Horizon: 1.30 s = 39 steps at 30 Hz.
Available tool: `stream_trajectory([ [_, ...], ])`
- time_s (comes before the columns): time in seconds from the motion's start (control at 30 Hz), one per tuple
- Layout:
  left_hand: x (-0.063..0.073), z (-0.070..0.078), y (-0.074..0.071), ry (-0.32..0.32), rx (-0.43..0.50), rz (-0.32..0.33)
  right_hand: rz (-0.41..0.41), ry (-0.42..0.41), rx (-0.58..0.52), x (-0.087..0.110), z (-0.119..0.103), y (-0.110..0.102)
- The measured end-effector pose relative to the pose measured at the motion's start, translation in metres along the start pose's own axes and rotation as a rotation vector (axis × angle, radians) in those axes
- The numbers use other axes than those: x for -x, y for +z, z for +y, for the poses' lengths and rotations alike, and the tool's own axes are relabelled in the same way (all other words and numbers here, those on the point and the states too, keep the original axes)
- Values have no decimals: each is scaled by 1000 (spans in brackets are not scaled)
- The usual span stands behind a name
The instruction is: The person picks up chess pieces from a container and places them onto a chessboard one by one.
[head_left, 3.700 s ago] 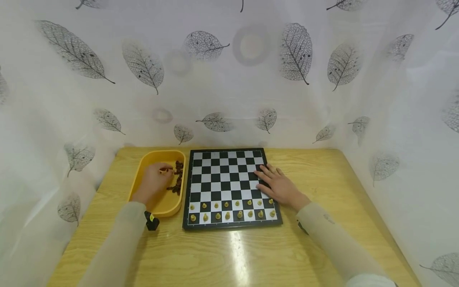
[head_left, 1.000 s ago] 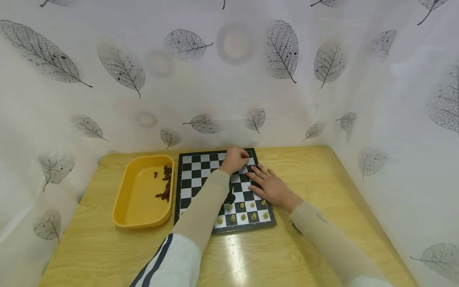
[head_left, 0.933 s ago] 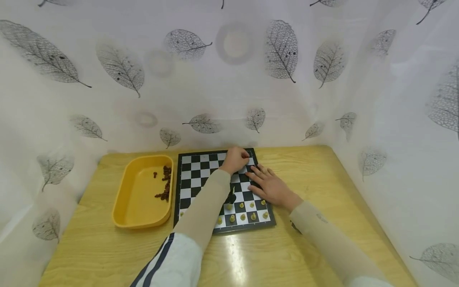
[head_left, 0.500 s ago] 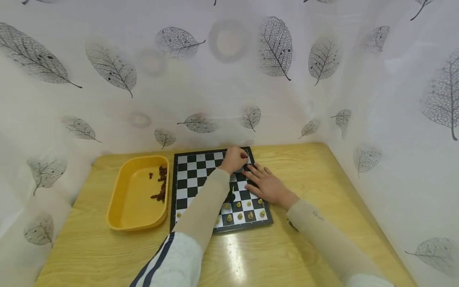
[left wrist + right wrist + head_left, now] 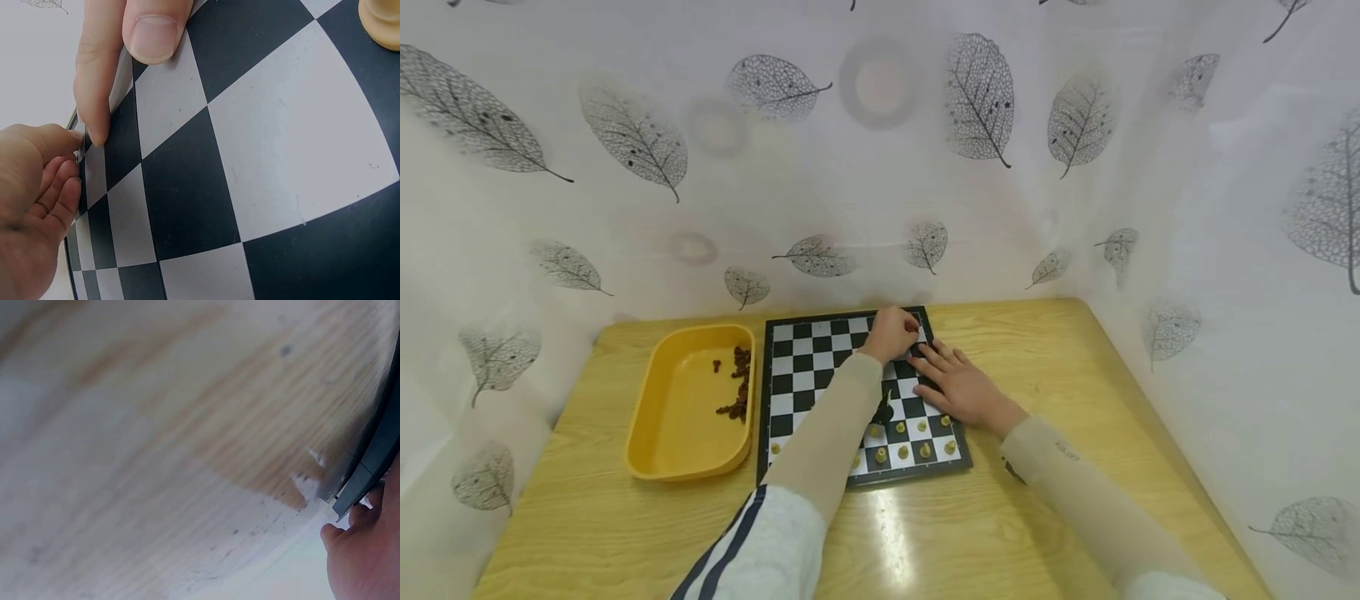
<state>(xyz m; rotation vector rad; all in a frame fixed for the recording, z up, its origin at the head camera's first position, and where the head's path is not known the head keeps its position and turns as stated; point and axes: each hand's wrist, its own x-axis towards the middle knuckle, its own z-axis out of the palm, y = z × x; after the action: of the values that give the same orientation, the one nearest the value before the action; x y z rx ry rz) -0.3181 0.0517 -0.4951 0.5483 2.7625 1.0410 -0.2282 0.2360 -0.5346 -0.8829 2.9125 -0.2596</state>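
Left hand (image 5: 890, 335) bends over the black-and-white chessboard (image 5: 820, 362), far right; whether it's holding anything, I cannot tell. Right hand (image 5: 964, 388) lies spread on the right edge, sleeve print (image 5: 1066, 451) illegible.

A white leaf-printed curtain (image 5: 880, 187) rises behind a wooden table (image 5: 1045, 367) – bright reflection (image 5: 892, 537) streaking its near side.

right hand (image 5: 365, 556) lower right, fingers at dark board edge (image 5: 375, 459); wood-grain tabletop (image 5: 187, 419) blurred.

Tray (image 5: 681, 425) L of chessbd (image 5: 803, 363), pcs (image 5: 742, 361) in tray
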Motion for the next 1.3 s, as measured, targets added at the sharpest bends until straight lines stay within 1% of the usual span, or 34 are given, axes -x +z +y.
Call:
stream_trajectory([
  [0.27, 3, -6, -2, -16, -14, 8, -7, 4, -16, -2, -5, 1],
  [0.37, 3, -7, -4, -25, -8, -11, -12, 5, -20, -3, -6, 0],
  [0.47, 5, -8, -11, -31, 20, -26, -9, 3, -16, -4, -5, -1],
  [0.53, 7, -10, -19, -38, 52, -30, -5, -1, -9, -5, -4, -2],
  [0.73, 12, -18, -43, -41, 143, -7, 16, -17, -9, -6, -4, -3],
  [0.83, 17, -23, -55, -7, 166, 28, 7, -12, -3, -6, -3, -2],
  [0.93, 24, -28, -67, 35, 190, 71, -7, 1, -1, -6, -3, -1],
  [1.0, 29, -32, -74, 50, 201, 100, -7, 5, -4, -6, -2, 0],
  [1.13, 41, -39, -91, 52, 224, 140, -5, 10, -3, -5, -2, 1],
  [1.3, 58, -45, -116, 35, 214, 153, 0, 20, -4, -4, -2, 3],
])
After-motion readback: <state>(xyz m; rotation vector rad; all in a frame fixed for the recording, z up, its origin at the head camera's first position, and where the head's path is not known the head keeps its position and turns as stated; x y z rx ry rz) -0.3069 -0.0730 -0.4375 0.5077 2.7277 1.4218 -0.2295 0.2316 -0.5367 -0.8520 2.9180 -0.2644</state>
